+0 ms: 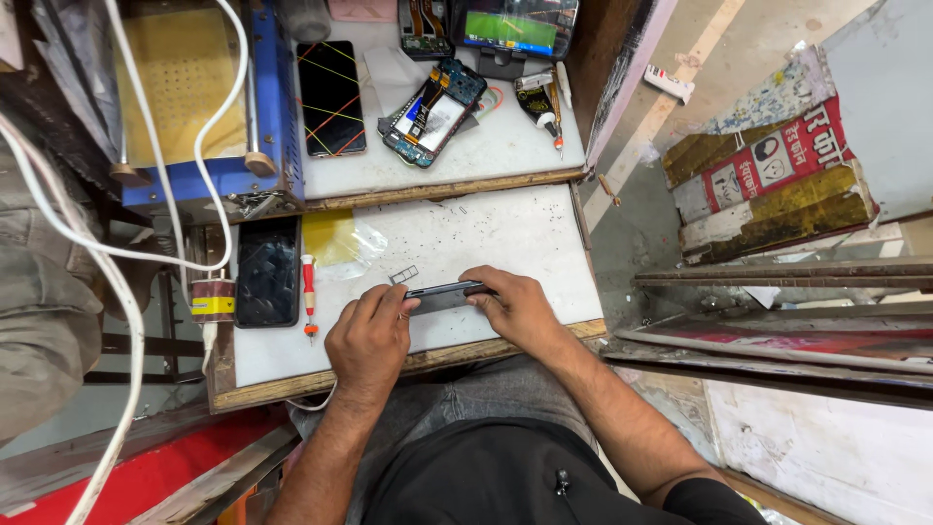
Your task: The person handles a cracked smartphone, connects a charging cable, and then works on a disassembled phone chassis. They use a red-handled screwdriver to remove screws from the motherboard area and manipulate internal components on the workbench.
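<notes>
I see left hand (pixel 367 335) and right hand (pixel 515 303) both gripping dark phone (pixel 444 295) edge-up on table (pixel 525 233); SIM tray (pixel 403 275) lies just far-left; reseating it needs precise alignment.

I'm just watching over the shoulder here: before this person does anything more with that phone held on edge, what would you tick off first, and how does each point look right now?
1. Phone gripped at both ends: ok. The left hand and right hand hold the dark phone on its edge above the white worktop.
2. Small tray kept safe: ok. The little metal tray lies on the worktop just beside the phone.
3. Tool within reach: ok. The red screwdriver lies left of the hands.
4. Tray slot in the phone empty: cannot tell, fingers cover it.
5. Nearby parts out of the way: ok. The black screen panel and yellow film lie apart from the hands.
</notes>
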`<state>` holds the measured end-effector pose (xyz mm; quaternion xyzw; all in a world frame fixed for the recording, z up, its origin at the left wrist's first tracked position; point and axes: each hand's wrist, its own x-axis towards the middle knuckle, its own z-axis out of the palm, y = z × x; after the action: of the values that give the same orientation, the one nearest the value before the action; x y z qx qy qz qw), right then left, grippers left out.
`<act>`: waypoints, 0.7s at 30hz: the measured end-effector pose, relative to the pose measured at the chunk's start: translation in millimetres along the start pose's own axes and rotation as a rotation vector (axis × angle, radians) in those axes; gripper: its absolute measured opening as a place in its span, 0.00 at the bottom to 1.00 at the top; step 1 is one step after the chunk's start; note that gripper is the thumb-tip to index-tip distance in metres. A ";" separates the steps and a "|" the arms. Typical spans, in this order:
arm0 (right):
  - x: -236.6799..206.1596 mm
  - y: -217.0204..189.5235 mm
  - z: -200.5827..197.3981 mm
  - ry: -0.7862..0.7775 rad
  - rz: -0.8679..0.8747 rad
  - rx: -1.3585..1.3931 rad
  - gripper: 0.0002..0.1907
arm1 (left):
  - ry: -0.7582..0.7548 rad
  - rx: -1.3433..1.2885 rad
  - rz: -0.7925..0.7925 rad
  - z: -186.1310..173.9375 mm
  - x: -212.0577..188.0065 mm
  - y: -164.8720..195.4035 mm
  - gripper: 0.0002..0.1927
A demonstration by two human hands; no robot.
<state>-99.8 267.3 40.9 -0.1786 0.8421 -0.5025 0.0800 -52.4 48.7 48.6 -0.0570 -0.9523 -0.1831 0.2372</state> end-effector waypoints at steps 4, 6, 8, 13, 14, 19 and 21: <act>3.8 -13.3 -12.7 -0.060 0.123 -0.110 0.19 | -0.006 -0.014 -0.025 2.0 2.1 2.2 0.13; 3.8 -18.2 -16.6 -0.088 0.128 -0.201 0.22 | -0.016 -0.046 -0.042 0.8 2.3 2.6 0.13; 2.0 -19.2 -16.8 -0.084 0.113 -0.178 0.23 | -0.012 -0.050 -0.042 -1.2 2.9 3.1 0.13; -12.3 -4.8 -5.1 -0.041 0.142 -0.114 0.17 | 0.032 -0.113 -0.018 -10.9 8.3 4.8 0.14; -15.5 -0.2 -2.2 -0.037 0.161 -0.085 0.17 | 0.064 -0.146 -0.017 -14.9 8.1 4.5 0.15; -18.7 19.2 11.0 0.087 0.278 0.546 0.18 | 0.082 -0.399 -0.389 -26.0 8.4 -2.7 0.25; -16.4 20.7 18.4 0.118 0.292 0.938 0.18 | -0.123 -0.626 -0.560 -22.8 8.2 -4.3 0.23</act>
<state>-83.4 267.4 13.1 0.0251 0.5447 -0.8201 0.1734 -50.6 36.4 69.8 0.1237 -0.8419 -0.5171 0.0921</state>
